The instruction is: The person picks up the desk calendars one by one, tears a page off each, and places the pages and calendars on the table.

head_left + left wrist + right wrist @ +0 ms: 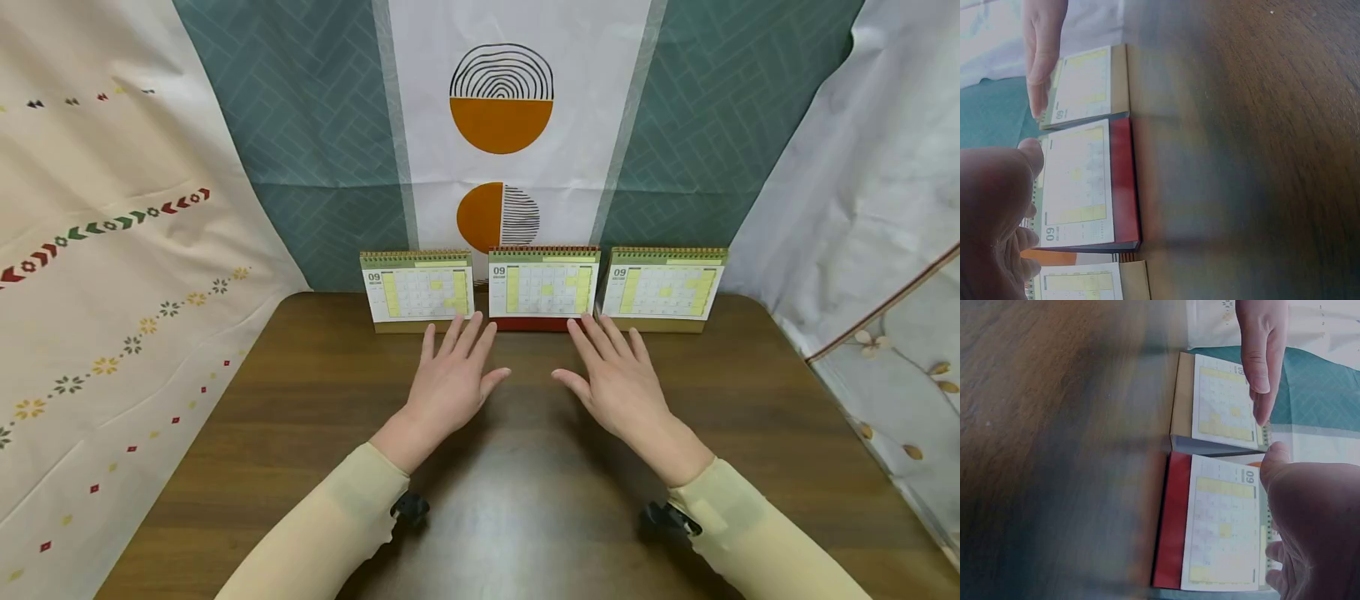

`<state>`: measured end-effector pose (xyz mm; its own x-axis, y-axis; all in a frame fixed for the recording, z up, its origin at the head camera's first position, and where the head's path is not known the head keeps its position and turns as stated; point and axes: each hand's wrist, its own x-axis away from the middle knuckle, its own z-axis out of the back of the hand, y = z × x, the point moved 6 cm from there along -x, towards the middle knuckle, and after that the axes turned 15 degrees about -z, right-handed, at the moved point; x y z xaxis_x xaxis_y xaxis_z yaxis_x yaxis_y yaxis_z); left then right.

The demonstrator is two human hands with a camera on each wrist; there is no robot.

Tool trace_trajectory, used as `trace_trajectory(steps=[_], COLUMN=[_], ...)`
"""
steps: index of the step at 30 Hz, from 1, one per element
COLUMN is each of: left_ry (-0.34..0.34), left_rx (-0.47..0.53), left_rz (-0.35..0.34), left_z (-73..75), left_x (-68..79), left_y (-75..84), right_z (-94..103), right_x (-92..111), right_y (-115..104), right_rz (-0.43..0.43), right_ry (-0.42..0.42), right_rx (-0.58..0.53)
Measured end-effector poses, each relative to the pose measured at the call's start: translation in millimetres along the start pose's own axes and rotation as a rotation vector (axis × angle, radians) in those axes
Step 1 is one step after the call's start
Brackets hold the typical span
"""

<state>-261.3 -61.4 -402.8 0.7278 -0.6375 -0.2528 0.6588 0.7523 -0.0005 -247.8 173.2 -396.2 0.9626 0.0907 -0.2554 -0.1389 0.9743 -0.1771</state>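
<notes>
Three spiral-bound desk calendars stand in a row at the back of the table, each on a page marked 09. The left calendar (417,292) and the right calendar (663,287) have tan bases; the middle calendar (543,285) has a red one. My left hand (452,375) is held above the table with fingers spread, its fingertips overlapping the left calendar's lower edge in the head view. My right hand (618,375) mirrors it, fingertips near the gap between the middle and right calendars. Both hands hold nothing. In the left wrist view, the red base (1124,181) shows plainly.
The brown wooden table (517,483) spreads in front of the calendars. Behind them hangs a teal and white cloth (322,108) with orange half circles. A patterned cream cloth (112,275) borders the left side, and a white cloth (877,208) the right.
</notes>
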Motion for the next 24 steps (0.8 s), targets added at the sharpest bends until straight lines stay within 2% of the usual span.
trace_trajectory(steps=[7,14,24], left_ry=[-0.030,-0.015,-0.020], left_rx=[0.016,0.008,0.005], left_rz=[0.008,-0.017,-0.022], left_z=[-8.2,-7.9,-8.2], left_x=[-6.3,-19.9,-30.8], left_y=[4.7,11.7,22.2], right_z=[-0.7,3.8,8.5], right_x=[4,4,6], right_y=[13,30,43], right_rz=[-0.020,-0.042,-0.048], right_ry=[-0.009,0.011,0.029], right_rx=[0.011,0.012,0.010])
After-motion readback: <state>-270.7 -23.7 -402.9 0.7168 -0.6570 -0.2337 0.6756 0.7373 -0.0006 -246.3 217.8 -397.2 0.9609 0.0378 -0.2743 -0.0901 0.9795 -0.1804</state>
